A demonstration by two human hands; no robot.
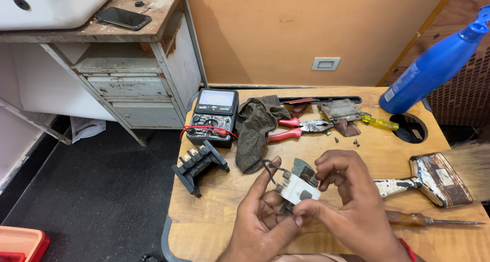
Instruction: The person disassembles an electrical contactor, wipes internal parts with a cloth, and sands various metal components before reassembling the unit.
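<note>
1. Switch part (298, 188), a small white block with dark inserts and a loop of thin dark wire at its upper left, sits between both hands just above the near edge of the wooden tabletop (214, 211), lifted clear of the wood so it can be turned and looked at closely.
2. Left hand (263, 216) cups it from below and the side, its fingers (265, 183) curled up behind the wire, seemingly to steady the block against pressure from the other hand.
3. Right hand (352, 200) comes in from the right, thumb and forefinger pinched together on the block's lower edge while the other fingers arch over a small grey-green scrap (302, 166) at its top; both hands are closed on the part.
4. Black terminal holder (199, 166) lies just left of the hands, tipped on its side.
5. Analogue multimeter (214, 116) with red leads stands behind it, dial facing the person, readable from the seat.
6. Grey rag (255, 126), red-handled pliers (298, 129), a rusty metal plate (341, 110), a yellow-handled screwdriver (378, 122) and loose screws (347, 140) are spread along the far side, within reach but apart from the hands.
7. Worn paintbrush (434, 177) and a wooden-handled screwdriver (429, 220) lie to the right; a blue spray bottle (434, 68) leans at the far right corner.
</note>
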